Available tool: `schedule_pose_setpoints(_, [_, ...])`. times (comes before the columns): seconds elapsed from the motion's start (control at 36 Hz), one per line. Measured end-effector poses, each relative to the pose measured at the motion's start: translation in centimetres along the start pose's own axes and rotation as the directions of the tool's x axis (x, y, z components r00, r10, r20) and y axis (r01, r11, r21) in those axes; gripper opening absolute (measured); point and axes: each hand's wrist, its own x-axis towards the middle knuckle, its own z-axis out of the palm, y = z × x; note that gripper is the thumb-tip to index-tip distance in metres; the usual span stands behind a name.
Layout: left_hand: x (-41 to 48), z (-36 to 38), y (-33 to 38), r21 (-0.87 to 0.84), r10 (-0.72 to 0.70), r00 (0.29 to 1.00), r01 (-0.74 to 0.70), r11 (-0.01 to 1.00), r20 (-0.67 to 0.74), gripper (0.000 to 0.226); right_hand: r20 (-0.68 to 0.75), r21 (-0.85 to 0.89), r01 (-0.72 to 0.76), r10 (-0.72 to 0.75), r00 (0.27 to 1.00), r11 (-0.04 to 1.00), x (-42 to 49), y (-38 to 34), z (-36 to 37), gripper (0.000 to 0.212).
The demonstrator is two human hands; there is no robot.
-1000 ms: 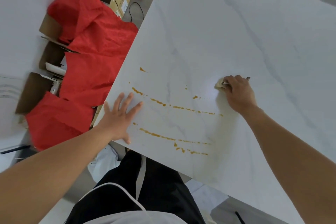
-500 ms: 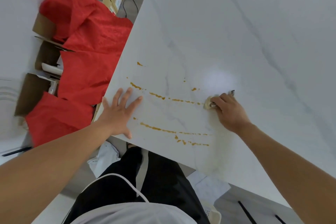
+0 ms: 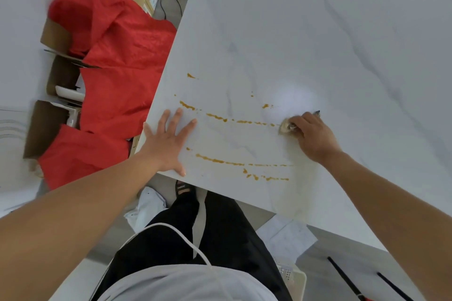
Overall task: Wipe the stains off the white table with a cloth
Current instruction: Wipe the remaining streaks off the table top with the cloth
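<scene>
Pressing cloth (image 3: 285, 127) onto white worktop (image 3: 318, 32): your right hand (image 3: 311, 137), fingers (image 3: 297, 120) clenched round wad, at right end of upper streak. Stains (image 3: 217, 118): orange-brown broken lines plus scattered spots, between your two hands, near front edge. Your left hand (image 3: 168, 144): flat on worktop corner, fingers spread, released, gripping nothing. Red fabric (image 3: 122, 68) draped over cardboard boxes (image 3: 57, 32) beside worktop, left side.

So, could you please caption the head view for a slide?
Right hand grips a cloth beside orange stains on the white table; left hand rests flat.
</scene>
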Motion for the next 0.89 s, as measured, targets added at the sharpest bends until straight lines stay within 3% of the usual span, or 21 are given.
schedule_pose_setpoints(0.08, [-0.1,0.2,-0.1,0.001,0.002,1.0,-0.002,1.0,0.001,0.157,-0.112,0.071,-0.18,0.188,0.976,0.981,-0.3,-0.5,0.5,0.022])
schedule_pose_setpoints(0.17, [0.0,0.3,0.0,-0.001,0.004,1.0,-0.004,1.0,0.0,0.157,-0.107,0.048,-0.07,0.075,0.991,0.996,-3.7,-2.1,2.1,0.018])
schedule_pose_setpoints(0.28, [0.0,0.5,-0.2,-0.003,0.007,1.0,-0.007,1.0,-0.011,0.157,0.011,-0.028,0.093,-0.092,0.996,0.995,-5.7,-2.5,2.5,0.023])
schedule_pose_setpoints(0.44, [-0.1,0.8,-0.3,0.005,0.022,0.999,-0.021,1.0,-0.025,0.157,-0.072,0.018,-0.152,0.153,0.986,0.988,-4.3,-2.6,2.3,0.026])
schedule_pose_setpoints(0.53, [0.0,0.8,-0.3,0.008,0.018,1.0,-0.018,1.0,-0.021,0.158,-0.046,-0.021,-0.05,0.049,0.998,0.999,-7.1,-3.9,3.3,0.018])
schedule_pose_setpoints(0.64, [0.2,0.8,-0.4,0.004,0.026,1.0,-0.026,1.0,-0.015,0.158,0.077,-0.11,0.168,-0.16,0.984,0.98,-9.1,-3.9,3.6,0.028])
schedule_pose_setpoints(0.81, [0.0,0.9,-0.4,0.007,0.03,0.999,-0.03,1.0,-0.022,0.157,-0.065,-0.084,-0.06,0.054,0.996,0.995,-7.2,-4.1,3.2,0.023])
schedule_pose_setpoints(0.89, [0.0,0.9,-0.3,0.004,0.034,0.999,-0.034,0.999,-0.025,0.158,-0.077,-0.065,-0.04,0.035,0.996,0.997,-9.9,-5.0,4.6,0.021])
